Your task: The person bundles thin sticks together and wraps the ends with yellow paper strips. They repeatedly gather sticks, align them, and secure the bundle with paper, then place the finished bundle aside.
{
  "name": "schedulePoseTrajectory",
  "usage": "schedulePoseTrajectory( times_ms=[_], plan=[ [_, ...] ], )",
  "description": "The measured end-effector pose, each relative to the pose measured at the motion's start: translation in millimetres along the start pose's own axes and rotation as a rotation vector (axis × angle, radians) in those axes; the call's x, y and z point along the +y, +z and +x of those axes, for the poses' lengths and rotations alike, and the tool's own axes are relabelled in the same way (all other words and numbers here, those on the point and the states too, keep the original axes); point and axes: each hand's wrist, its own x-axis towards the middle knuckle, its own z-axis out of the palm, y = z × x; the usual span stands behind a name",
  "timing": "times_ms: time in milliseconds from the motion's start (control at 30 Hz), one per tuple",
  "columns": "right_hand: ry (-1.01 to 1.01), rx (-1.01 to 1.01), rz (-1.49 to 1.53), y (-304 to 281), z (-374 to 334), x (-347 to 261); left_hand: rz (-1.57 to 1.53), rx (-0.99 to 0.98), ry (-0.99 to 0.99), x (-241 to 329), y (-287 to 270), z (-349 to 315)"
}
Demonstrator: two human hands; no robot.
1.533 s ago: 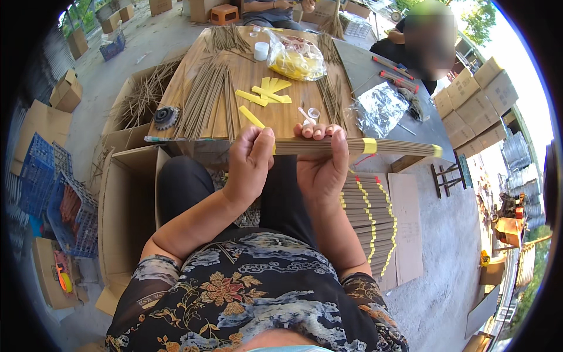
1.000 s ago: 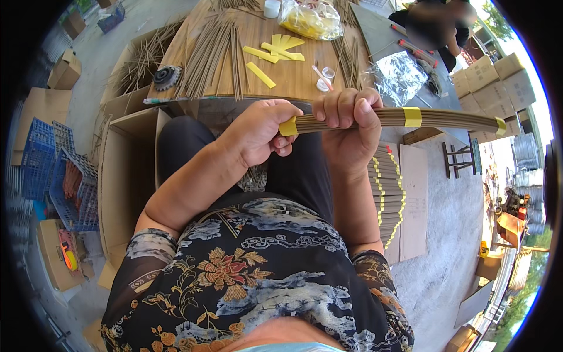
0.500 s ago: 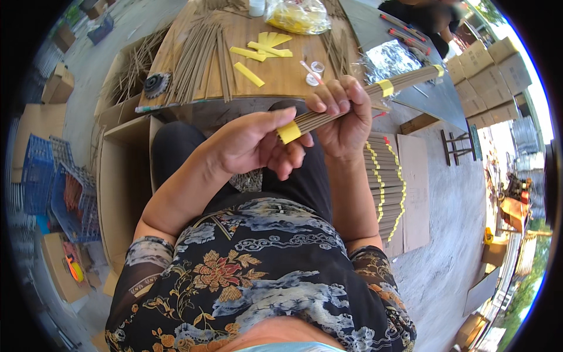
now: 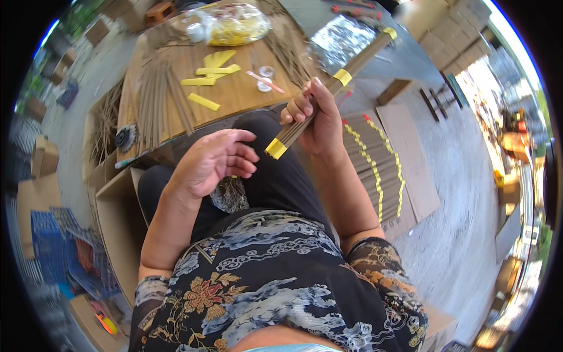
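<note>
Stick bundle (image 4: 342, 77): slim brown rods, straight, smooth yellow bands at both ends and partway along; slanted above lap. Right hand (image 4: 326, 132): fingers wrapped round bundle. Left hand (image 4: 214, 159): unclasped, fingers loosely curled, just beside bundle's near end. Wooden table (image 4: 240, 95): flat yellow strips (image 4: 204, 101), loose sticks (image 4: 153, 105), crinkled clear bag (image 4: 237, 24).

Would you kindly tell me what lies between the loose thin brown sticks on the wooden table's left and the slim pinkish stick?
Flat yellow strips lie there, several overlapping, in the head view.
</note>
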Motion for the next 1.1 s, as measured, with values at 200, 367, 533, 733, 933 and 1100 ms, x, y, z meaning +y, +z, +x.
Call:
schedulePoseTrajectory(
  times_ms=[200,367,533,733,933,1100],
  plan=[
    [-0.327,0.782,-0.450,-119.9,-30.6,-22.7,0.078,0.077,0.021,-10.4,-19.1,6.4],
    [-0.363,1.324,-0.644,-255.5,-104.0,-28.3,0.141,0.193,-0.061,-17.0,-33.0,21.8],
    [-0.272,1.670,-0.583,-335.2,-162.1,-27.0,0.180,0.327,-0.113,-21.8,-44.1,40.2],
    [-0.101,1.855,-0.814,-400.5,-200.1,-46.7,0.218,0.367,-0.176,-27.4,-41.6,67.5],
    [0.449,1.854,-1.168,-388.8,-188.6,-67.0,0.233,0.358,-0.219,-29.3,-37.0,86.1],
    [0.533,1.869,-1.274,-386.6,-185.6,-65.5,0.233,0.364,-0.224,-29.2,-38.8,94.5]
  ],
)
